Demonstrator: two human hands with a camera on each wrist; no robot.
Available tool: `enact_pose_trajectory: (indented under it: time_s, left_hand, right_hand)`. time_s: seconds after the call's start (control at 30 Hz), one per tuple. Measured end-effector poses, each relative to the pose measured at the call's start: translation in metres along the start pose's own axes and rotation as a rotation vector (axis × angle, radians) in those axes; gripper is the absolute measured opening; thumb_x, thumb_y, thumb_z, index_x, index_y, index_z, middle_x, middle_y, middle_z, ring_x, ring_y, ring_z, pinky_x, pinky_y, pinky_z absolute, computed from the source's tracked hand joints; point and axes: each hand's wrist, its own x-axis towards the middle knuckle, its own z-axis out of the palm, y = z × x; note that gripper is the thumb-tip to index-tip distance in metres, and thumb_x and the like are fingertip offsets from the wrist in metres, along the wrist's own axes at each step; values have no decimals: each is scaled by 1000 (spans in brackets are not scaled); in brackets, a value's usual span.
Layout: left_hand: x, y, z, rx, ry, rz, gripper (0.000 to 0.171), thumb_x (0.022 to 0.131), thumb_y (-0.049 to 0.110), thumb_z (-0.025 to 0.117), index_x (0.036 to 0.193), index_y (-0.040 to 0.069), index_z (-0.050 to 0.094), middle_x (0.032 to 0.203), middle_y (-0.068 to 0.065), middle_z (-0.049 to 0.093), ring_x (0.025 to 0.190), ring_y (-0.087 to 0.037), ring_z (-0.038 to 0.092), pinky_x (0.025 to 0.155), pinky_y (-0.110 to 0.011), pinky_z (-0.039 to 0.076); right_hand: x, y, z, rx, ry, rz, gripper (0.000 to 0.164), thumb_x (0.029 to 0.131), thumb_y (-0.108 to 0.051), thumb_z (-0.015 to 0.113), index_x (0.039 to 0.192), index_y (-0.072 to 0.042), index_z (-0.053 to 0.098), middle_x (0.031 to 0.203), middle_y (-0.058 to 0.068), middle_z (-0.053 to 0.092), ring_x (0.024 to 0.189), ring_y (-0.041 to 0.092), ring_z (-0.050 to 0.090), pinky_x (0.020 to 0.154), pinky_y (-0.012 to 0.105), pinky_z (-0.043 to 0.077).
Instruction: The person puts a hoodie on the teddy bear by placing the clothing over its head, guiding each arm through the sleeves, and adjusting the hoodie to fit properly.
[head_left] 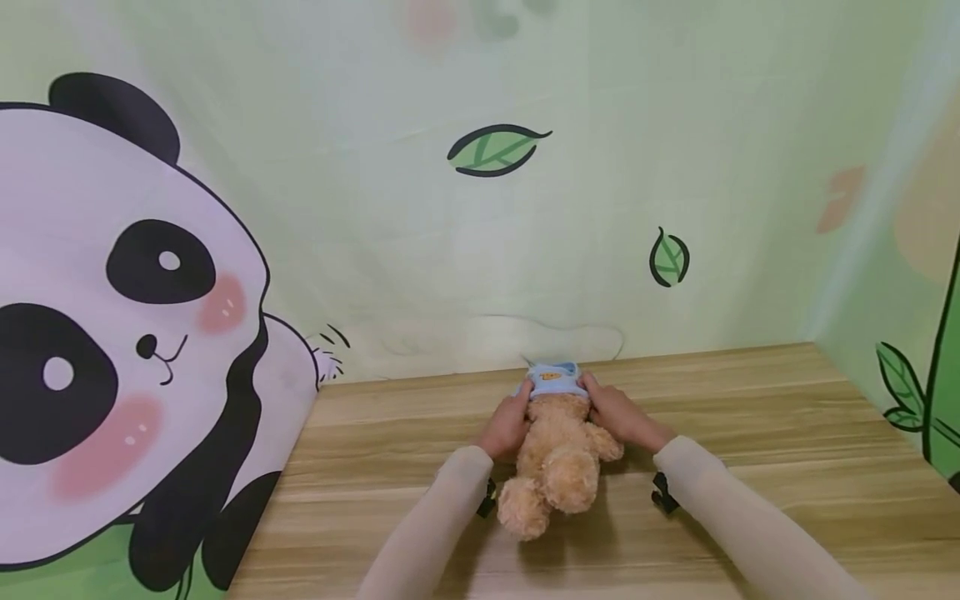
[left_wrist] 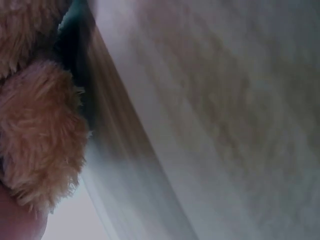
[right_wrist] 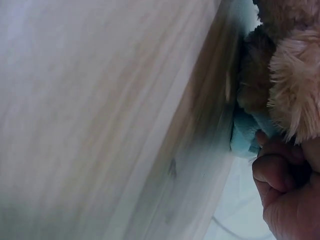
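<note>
A light brown plush bear (head_left: 558,442) lies on the wooden table, its legs toward me. Around its far end is a small blue shirt (head_left: 555,380) with an orange motif on it. The bear's head cannot be made out. My left hand (head_left: 506,423) grips the shirt's left edge, thumb on top, beside the bear's body. On the other side, my right hand (head_left: 621,414) pinches the shirt's right edge. The right wrist view shows curled fingers (right_wrist: 275,172) at the blue cloth (right_wrist: 245,132). In the left wrist view brown fur (left_wrist: 40,132) covers most of the left hand.
The wood-grain table (head_left: 390,467) runs back to a pale green wall cloth (head_left: 360,208) printed with leaves. A large printed panda (head_left: 172,333) fills the left side. Another printed panel (head_left: 907,317) stands at the right.
</note>
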Motion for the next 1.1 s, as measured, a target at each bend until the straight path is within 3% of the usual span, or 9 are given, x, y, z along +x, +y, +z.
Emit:
enact_pose_trajectory:
  time_s: [0.27, 0.47, 0.6, 0.73, 0.83, 0.97, 1.1]
  left_hand:
    - [-3, 9, 2, -19, 129, -23, 41, 78, -9, 59, 115, 5, 50, 83, -15, 67, 78, -32, 66, 72, -41, 52]
    - [-5, 13, 6, -31, 151, -80, 35, 79, -8, 61, 111, 6, 53, 78, -13, 66, 74, -31, 66, 67, -38, 51]
    - [-6, 13, 5, -9, 153, -94, 33, 80, -5, 62, 109, 6, 52, 81, -15, 67, 76, -34, 67, 66, -41, 52]
    - [-6, 12, 0, 59, 117, -96, 40, 82, -2, 61, 120, 4, 49, 90, -20, 69, 82, -37, 68, 70, -44, 54]
    - [-5, 12, -5, 64, 56, -95, 45, 84, -1, 62, 125, 3, 45, 97, -21, 68, 89, -35, 68, 77, -43, 54]
    - [-4, 11, -14, -2, -45, -63, 38, 83, 0, 66, 115, 5, 45, 92, -16, 65, 82, -26, 62, 72, -34, 49]
    - [-3, 9, -22, -37, -121, -44, 38, 82, -1, 69, 109, 7, 44, 95, -16, 64, 85, -24, 58, 74, -31, 47]
  right_hand:
    - [-1, -3, 3, 18, 75, 19, 27, 88, 1, 60, 107, -7, 42, 72, 12, 60, 65, 26, 61, 61, 38, 47]
    - [-1, -6, 4, -10, 119, 5, 25, 87, 1, 62, 103, -6, 44, 68, 8, 57, 60, 24, 58, 57, 36, 45]
    - [-1, -6, 3, -31, 106, 40, 26, 87, 1, 63, 102, -8, 44, 64, 4, 52, 56, 18, 50, 55, 30, 39]
    - [-2, -6, -4, -44, 74, 79, 28, 86, 2, 63, 103, -9, 44, 66, 4, 51, 58, 17, 45, 56, 29, 37]
    - [-4, -6, -11, -6, 42, 85, 30, 83, 3, 64, 103, -9, 46, 79, 8, 60, 66, 19, 52, 62, 32, 41]
    - [-7, -1, -20, 113, -61, 109, 31, 82, 0, 67, 103, -8, 46, 100, 15, 66, 87, 26, 61, 72, 34, 44]
    - [-6, 2, -23, 177, -123, 122, 34, 83, -2, 70, 105, -7, 44, 106, 18, 64, 97, 31, 62, 77, 36, 45]
